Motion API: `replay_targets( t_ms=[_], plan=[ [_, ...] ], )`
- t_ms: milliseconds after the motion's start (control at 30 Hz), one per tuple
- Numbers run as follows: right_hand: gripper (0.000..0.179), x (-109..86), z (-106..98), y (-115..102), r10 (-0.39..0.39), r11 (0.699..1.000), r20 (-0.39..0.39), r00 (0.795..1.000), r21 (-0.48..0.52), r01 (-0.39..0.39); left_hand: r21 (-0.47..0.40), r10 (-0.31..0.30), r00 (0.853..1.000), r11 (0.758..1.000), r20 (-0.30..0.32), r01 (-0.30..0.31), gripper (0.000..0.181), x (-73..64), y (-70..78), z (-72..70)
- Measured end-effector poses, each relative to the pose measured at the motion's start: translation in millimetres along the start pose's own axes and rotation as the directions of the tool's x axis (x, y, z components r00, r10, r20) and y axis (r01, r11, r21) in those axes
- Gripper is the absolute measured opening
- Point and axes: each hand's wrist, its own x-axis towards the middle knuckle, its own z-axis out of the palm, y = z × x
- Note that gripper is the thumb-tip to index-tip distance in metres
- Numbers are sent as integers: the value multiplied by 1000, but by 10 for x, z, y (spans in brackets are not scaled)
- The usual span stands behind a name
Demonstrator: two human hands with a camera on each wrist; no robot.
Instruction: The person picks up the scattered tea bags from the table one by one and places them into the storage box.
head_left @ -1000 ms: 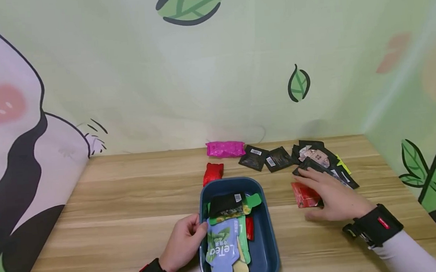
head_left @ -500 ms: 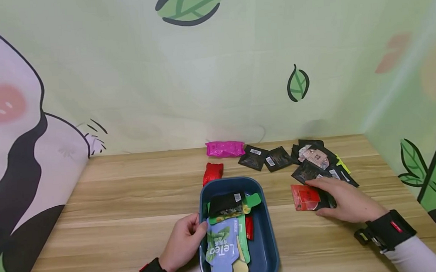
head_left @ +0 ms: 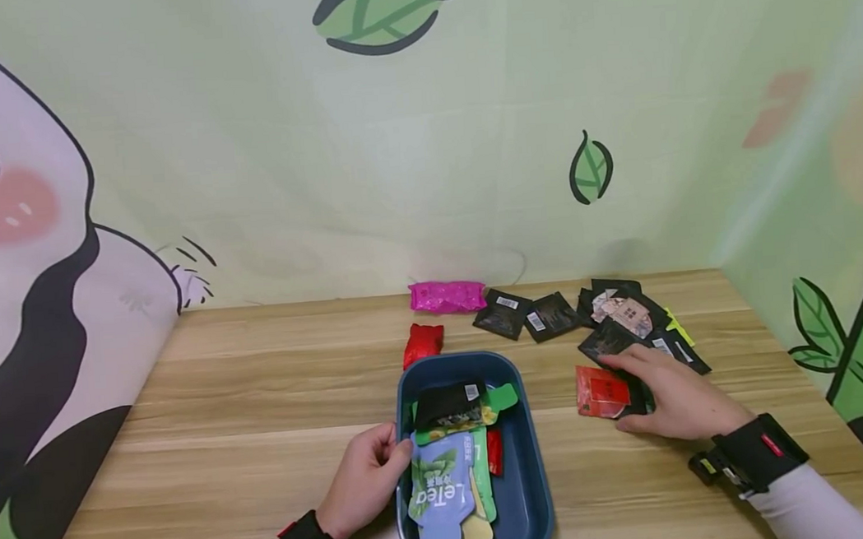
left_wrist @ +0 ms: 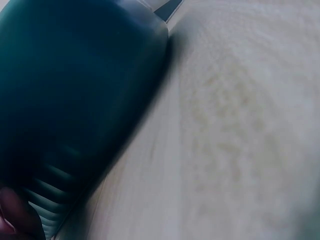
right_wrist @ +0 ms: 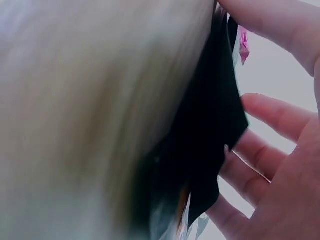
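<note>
In the head view, the work looks partway along: the blue tray (head_left: 523, 495) holds a black sachet (head_left: 440, 405), a lilac LeTea pouch (head_left: 440, 483) and other packets beneath, while a good share lies outside it. On the bench (head_left: 283, 394), beyond and to the right of the tray, are a magenta packet (head_left: 448, 296), a red packet (head_left: 423, 342), two flat black sachets (head_left: 503, 314) and an overlapping sachet pile (head_left: 630, 311). The right hand (head_left: 673, 399) has the red-and-black sachet (head_left: 602, 392) between thumb and fingertips, just in front of that pile; the left hand (head_left: 362, 471) grips the tray's near-left rim, thumb over the edge. The left wrist view shows mostly the tray's outer wall, with blurred fingers against its ribbed corner. In the right wrist view, the grip is wide but closed on dark sachet edges, thumb one side, fingers the other; how many layers it holds I cannot tell.
</note>
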Motion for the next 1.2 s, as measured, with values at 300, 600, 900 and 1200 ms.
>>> replay_targets(
  t_ms=[300, 600, 900, 1200],
  plan=[
    [93, 34, 25, -4, -22, 1000, -25, 999, -13, 21, 20, 5, 1000, 1000, 5, -5, 28, 0, -43, -6],
    [81, 100, -42, -136, -49, 998, -83, 995, 33, 52, 16, 6, 1000, 1000, 1, -6, 30, 0, -22, -8],
    [64, 306, -277, -491, -126, 983, -163, 979, 115, 146, 13, -2, 1000, 1000, 8, 2, 30, -1, -3, -11],
    [57, 616, -253, -1028, -249, 926, -167, 954, 249, 285, 26, 43, 999, 999, -2, -43, 30, 2, -41, -9]
  ],
)
